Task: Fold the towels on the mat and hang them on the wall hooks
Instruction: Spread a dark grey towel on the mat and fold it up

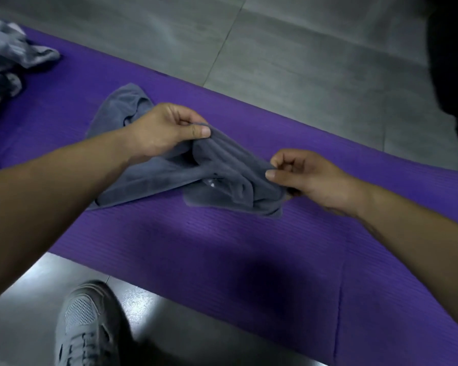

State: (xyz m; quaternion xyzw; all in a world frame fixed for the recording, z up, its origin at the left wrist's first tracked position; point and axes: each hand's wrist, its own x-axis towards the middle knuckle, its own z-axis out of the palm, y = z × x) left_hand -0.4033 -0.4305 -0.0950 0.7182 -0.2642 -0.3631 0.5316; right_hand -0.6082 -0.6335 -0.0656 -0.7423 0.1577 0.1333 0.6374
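A crumpled dark grey towel (222, 178) lies across the purple mat (222, 247) in the middle of the view. My left hand (164, 130) pinches one bunched edge of it between thumb and fingers and lifts that part slightly. My right hand (310, 178) pinches the opposite edge at the right. The stretch of towel between my hands is wrinkled and raised; its far end (122, 101) rests flat on the mat. No wall hooks are in view.
A heap of lighter grey towels (13, 48) sits on the mat at the upper left. Grey tiled floor (288, 54) runs beyond the mat. My grey shoe (87, 326) stands on the floor by the mat's near edge. A dark shape (452, 62) fills the upper right.
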